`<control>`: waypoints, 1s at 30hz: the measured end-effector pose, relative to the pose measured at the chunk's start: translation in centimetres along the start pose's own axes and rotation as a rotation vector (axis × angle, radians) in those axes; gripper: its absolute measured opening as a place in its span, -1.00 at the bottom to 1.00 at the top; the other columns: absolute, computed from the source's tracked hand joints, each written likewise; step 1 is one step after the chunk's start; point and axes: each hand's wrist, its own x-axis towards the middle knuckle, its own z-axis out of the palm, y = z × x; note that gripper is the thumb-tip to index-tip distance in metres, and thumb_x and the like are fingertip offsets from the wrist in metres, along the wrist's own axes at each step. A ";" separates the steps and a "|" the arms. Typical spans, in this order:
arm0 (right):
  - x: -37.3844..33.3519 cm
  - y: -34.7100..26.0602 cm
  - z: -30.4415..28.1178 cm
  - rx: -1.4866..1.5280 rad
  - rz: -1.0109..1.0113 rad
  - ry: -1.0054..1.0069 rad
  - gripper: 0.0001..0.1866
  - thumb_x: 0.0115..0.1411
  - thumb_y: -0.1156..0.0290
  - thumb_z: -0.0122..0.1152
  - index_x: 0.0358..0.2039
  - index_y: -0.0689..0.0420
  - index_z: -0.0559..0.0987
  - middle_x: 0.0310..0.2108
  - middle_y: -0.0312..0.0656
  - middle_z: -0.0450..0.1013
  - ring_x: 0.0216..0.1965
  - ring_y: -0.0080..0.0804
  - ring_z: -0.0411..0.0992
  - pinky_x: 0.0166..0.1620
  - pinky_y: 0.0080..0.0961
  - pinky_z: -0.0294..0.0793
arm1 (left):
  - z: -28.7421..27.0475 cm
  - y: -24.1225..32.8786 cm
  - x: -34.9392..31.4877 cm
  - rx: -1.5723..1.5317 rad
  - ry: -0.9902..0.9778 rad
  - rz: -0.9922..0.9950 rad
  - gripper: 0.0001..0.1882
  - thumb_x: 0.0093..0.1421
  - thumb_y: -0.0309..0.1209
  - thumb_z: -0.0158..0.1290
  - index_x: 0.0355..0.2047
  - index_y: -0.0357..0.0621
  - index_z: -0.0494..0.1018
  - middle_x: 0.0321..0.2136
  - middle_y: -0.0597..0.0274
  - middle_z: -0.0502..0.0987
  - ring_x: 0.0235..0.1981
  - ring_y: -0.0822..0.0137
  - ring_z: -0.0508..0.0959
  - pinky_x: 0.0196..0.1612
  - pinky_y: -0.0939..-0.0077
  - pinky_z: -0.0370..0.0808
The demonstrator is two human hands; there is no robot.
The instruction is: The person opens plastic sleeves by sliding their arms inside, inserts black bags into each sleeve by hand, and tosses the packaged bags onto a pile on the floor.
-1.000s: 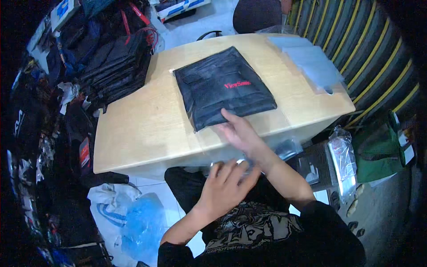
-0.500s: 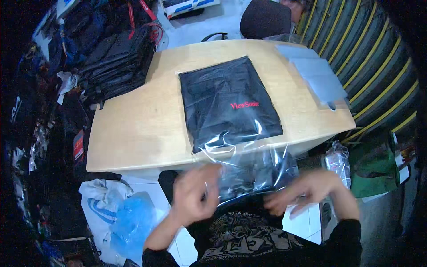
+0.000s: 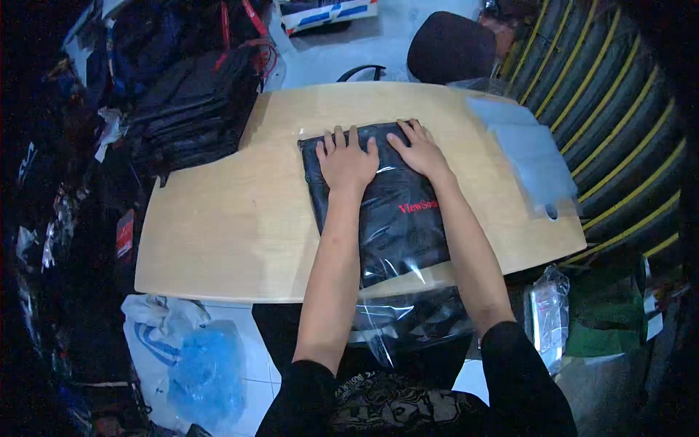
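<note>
1. On the table (image 3: 218, 226), in the head view, a black bag (image 3: 397, 237) in a clear plastic sleeve (image 3: 408, 309) is laid flat, its long axis pointed from about 11 o'clock to 5 o'clock.
2. The left hand (image 3: 348, 164) is spread palm-down toward the bag's 11 o'clock corner; the right hand (image 3: 421, 149) is laid flat at its 1 o'clock corner. Nothing is gripped by either.
3. From both hands, the sleeve's loose end is found near 6 o'clock, past the table's near edge; neither hand is clearly nearer.
4. Cloudy plastic sheets (image 3: 530, 146) are set at 2 o'clock from the bag, nearer the right hand; a black stack (image 3: 193, 109) is seen at 10 o'clock, nearer the left.
</note>
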 end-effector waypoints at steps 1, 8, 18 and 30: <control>0.0 0.3 0.0 -0.015 0.007 -0.015 -0.21 0.11 -0.34 -0.22 0.26 -0.15 0.18 0.34 -0.18 -0.07 0.34 -0.16 -0.09 0.29 -0.22 0.01 | 0.1 0.1 -0.1 0.020 0.000 0.006 -0.37 0.23 0.06 -0.35 0.19 0.00 0.24 0.22 0.01 0.19 0.27 0.05 0.10 0.28 0.13 -0.06; 0.1 0.2 -0.1 -0.055 0.055 -0.087 -0.21 0.10 -0.33 -0.22 0.26 -0.17 0.17 0.35 -0.22 -0.11 0.34 -0.13 -0.10 0.31 -0.25 -0.05 | 0.0 0.1 -0.4 0.026 -0.026 0.007 -0.37 0.23 0.05 -0.33 0.16 -0.06 0.27 0.20 0.01 0.20 0.27 0.03 0.11 0.28 0.09 -0.06; -0.9 2.3 -0.9 0.025 -0.205 -0.058 -0.26 0.11 -0.37 -0.25 0.23 -0.29 0.23 0.32 0.00 -0.09 0.35 -0.04 -0.16 0.31 -0.10 -0.13 | -1.4 -2.4 0.7 0.137 0.007 0.060 -0.33 0.21 0.15 -0.35 0.24 0.12 0.15 0.28 0.05 0.05 0.31 0.01 -0.02 0.28 -0.08 -0.11; -6.8 6.0 -3.6 0.444 -0.147 -0.016 -0.40 0.26 -0.05 -0.10 0.24 -0.05 0.23 0.27 -0.02 0.07 0.29 -0.15 0.03 0.28 -0.37 0.01 | -0.9 -5.5 -3.2 -0.177 0.129 0.197 -0.32 0.21 0.15 -0.27 0.23 0.08 0.15 0.27 -0.06 0.03 0.31 -0.11 -0.06 0.26 -0.09 -0.06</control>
